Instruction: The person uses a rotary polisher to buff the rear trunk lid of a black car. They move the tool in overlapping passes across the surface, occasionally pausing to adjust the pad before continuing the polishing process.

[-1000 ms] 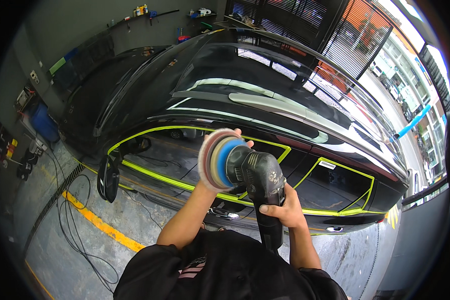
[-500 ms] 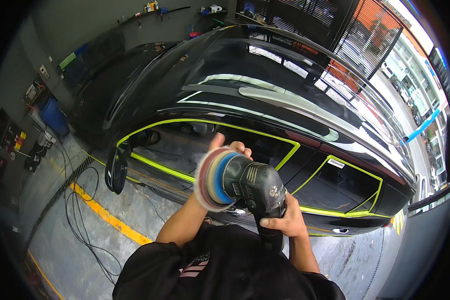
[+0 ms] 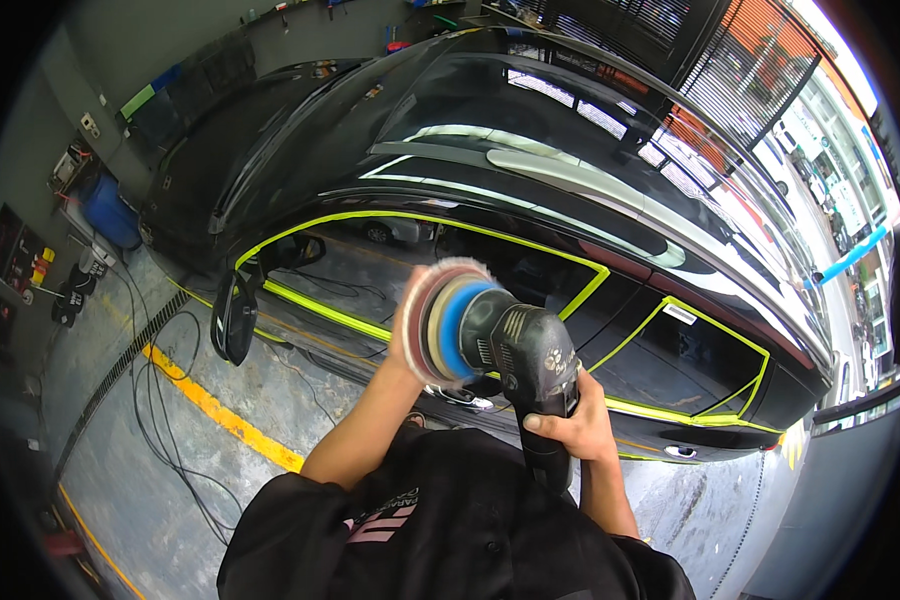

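A black power polisher (image 3: 535, 355) is held up in front of my chest, its round head turned to the left. My right hand (image 3: 588, 425) is wrapped round its handle, thumb across the near side. A blue backing plate (image 3: 457, 325) carries a layered polishing pad (image 3: 425, 325) with a fuzzy pale rim. Behind that pad is my left hand (image 3: 400, 345); only its edge and wrist show and the fingers are hidden. Beyond the tool stands a glossy black car (image 3: 450, 110), its side windows edged with yellow-green masking tape (image 3: 330, 322).
The car's side mirror (image 3: 232, 318) sticks out at the left. Dark cables (image 3: 160, 430) lie looped on the grey floor beside a yellow line (image 3: 225, 420) and a drain grate (image 3: 120, 370). A blue bin (image 3: 110, 212) stands by the left wall.
The pad has moved slightly up and right and turned more toward me. My left hand's fingers, visible before above the pad, are now behind it. My right hand keeps its grip.
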Tool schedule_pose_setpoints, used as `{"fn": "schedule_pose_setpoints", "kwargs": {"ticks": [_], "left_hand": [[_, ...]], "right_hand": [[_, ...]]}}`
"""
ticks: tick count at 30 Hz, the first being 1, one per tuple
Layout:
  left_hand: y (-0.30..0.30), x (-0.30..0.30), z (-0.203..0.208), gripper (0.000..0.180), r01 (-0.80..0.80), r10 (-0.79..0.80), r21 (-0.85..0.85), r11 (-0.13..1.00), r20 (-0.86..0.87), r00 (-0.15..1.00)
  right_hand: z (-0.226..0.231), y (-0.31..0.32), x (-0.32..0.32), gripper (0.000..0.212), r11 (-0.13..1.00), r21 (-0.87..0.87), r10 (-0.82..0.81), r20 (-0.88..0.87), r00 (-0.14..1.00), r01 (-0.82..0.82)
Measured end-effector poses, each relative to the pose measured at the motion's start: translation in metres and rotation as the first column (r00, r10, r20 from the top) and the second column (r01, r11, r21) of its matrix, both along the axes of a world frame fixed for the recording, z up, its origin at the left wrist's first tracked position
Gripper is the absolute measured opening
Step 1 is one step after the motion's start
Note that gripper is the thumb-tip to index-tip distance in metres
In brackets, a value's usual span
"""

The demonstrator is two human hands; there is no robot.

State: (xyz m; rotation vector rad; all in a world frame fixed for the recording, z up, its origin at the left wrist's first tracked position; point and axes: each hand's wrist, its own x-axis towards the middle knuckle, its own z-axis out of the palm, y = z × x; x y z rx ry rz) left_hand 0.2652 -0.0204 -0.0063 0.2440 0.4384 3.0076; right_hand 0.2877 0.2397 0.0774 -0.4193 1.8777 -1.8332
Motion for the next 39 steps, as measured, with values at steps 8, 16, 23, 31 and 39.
{"fn": "schedule_pose_setpoints", "kwargs": {"ticks": [8, 16, 23, 31, 39], "left_hand": [[0.008, 0.036, 0.017, 0.047, -0.171, 0.229, -0.471, 0.865, 0.068, 0.971], [0.022, 0.036, 0.034, 0.045, -0.346, 0.444, -0.749, 0.566, -0.077, 0.893], [0.016, 0.014, 0.013, 0.042, -0.364, 0.54, -0.724, 0.586, 0.014, 0.842], [-0.045, 0.002, -0.024, 0.038, -0.545, 0.732, -0.574, 0.611, 0.149, 0.664], [-0.021, 0.007, 0.032, 0.041, -0.549, 0.669, -0.5, 0.67, 0.087, 0.738]], "right_hand": [[0.002, 0.004, -0.004, 0.084, 0.993, -0.059, -0.107, -0.011, 0.994, 0.106], [0.005, 0.009, 0.0, 0.086, 0.993, -0.047, -0.107, -0.025, 0.994, 0.106], [0.001, 0.007, 0.004, 0.087, 0.993, -0.028, -0.12, -0.052, 0.991, 0.119], [0.029, 0.021, 0.015, 0.096, 0.958, -0.178, -0.243, -0.086, 0.966, 0.225], [0.029, 0.023, 0.016, 0.088, 0.956, -0.15, -0.27, -0.122, 0.955, 0.251]]}}
